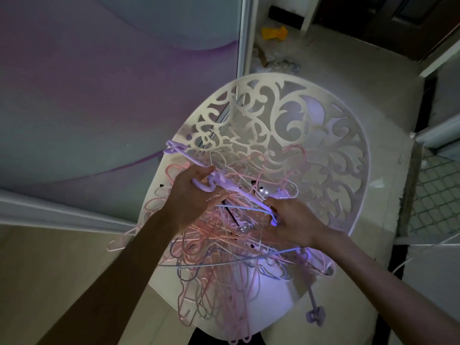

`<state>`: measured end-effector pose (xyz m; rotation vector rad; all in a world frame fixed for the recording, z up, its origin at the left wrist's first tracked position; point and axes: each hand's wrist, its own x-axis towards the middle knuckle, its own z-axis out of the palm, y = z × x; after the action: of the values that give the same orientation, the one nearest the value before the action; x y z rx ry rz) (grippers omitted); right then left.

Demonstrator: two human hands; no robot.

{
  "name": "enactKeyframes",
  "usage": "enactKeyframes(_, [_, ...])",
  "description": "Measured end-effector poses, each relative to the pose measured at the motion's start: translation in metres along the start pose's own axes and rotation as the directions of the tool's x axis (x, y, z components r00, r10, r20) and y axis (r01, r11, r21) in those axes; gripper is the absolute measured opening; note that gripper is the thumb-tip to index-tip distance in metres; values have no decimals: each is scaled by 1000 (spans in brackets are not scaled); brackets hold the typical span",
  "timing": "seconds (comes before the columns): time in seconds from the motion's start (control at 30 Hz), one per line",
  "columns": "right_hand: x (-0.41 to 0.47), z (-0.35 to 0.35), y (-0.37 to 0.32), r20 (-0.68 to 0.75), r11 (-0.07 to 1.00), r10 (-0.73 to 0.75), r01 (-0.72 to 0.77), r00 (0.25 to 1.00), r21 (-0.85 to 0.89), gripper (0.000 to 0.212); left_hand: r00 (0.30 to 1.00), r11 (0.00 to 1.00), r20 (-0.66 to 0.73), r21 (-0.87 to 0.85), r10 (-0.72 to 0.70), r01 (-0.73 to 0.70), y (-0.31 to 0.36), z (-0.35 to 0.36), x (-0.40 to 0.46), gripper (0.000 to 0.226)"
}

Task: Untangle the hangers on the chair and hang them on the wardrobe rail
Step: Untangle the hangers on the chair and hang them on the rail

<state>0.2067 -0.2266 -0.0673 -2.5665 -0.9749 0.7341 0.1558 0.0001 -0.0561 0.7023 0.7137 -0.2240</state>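
Your white cut-out chair holds a tangled heap of pink and lilac hangers on its seat. Your left hand curls round a thick lilac hanger; your right hand pinches a thin blue hanger.

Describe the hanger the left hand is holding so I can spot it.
Find the white chair with the cut-out back and its hanger pile. At the pile's upper left, the left hand holds a lilac hanger. It is thick plastic; its neighbours are thin pink wire.
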Motion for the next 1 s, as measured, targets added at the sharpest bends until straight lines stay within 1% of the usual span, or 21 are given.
enactKeyframes(0.07, [-4,-1,-3,47,991,-1,-5,999,133,24,997,996,56,-65,-58,62,4,-11,-6,47])
enactKeyframes(0.1, [-6,-1,-4,61,976,-8,-6,998,220,24,995,990,50,-105,-88,93,8,-15,-13,45])
enactKeyframes(0.17, [-12,-4,-7,58,934,-37,14,998,357,29,999,994,7,-102,-41,41,11,-33,-16,60])
enactKeyframes(0.2, [-15,-7,-11,55,919,-58,32,997,393,33,999,998,-39,-58,-8,5,14,-41,-19,62])
enactKeyframes(0.23, [-18,-10,-14,59,906,-70,38,996,422,35,994,1000,-112,26,19,-16,16,-46,-24,56])
enactKeyframes(0.27, [-21,-14,-18,69,896,-69,31,995,442,40,978,985,-192,166,82,-50,17,-49,-30,45])
enactKeyframes(0.33, [-26,-24,-24,83,877,-61,14,995,481,55,888,906,-368,407,277,-115,22,-52,-43,27])
enactKeyframes(0.37, [-26,-28,-25,91,865,-56,3,994,501,58,862,847,-356,512,362,-144,22,-59,-45,25])
enactKeyframes(0.4, [-27,-31,-27,105,859,-50,-11,993,512,56,868,770,-288,619,405,-154,19,-66,-50,25])
enactKeyframes(0.43, [-27,-35,-29,121,849,-46,-26,992,528,50,894,680,-202,720,400,-142,15,-70,-56,26])
enactKeyframes(0.47, [-27,-39,-30,141,836,-38,-46,989,546,43,929,600,-125,792,348,-118,9,-75,-59,28])
enactKeyframes(0.5, [-26,-41,-32,164,819,-38,-63,986,570,37,949,549,-84,830,303,-102,2,-80,-62,30])
enactKeyframes(0.53, [-26,-41,-33,186,806,-43,-76,982,588,31,956,526,-50,843,288,-115,-4,-82,-63,32])
enactKeyframes(0.57, [-25,-41,-32,205,800,-48,-86,978,594,29,958,534,-30,835,285,-133,-7,-81,-67,35])
enactKeyframes(0.67, [-32,-32,-33,279,785,-60,-127,958,607,29,967,644,-23,750,254,-152,-16,-74,-80,26])
enactKeyframes(0.7, [-36,-30,-36,307,774,-49,-158,951,614,27,970,643,-32,754,240,-134,-18,-71,-85,25])
enactKeyframes(0.77, [-49,-25,-44,365,747,-26,-225,931,626,30,962,534,-36,837,270,-119,-21,-69,-105,22])
enactKeyframes(0.83, [-63,-23,-55,414,746,-18,-263,910,612,31,960,402,27,905,278,-141,-21,-69,-123,20])
enactKeyframes(0.87, [-69,-22,-60,425,748,-24,-266,905,608,27,964,366,58,918,259,-154,-21,-69,-130,24])
enactKeyframes(0.93, [-86,-22,-76,407,767,-31,-239,913,595,18,964,349,86,921,250,-173,-17,-71,-151,26])
enactKeyframes(1.0, [-102,-21,-91,379,789,-5,-229,926,570,31,963,328,88,929,254,-172,-14,-77,-170,26])
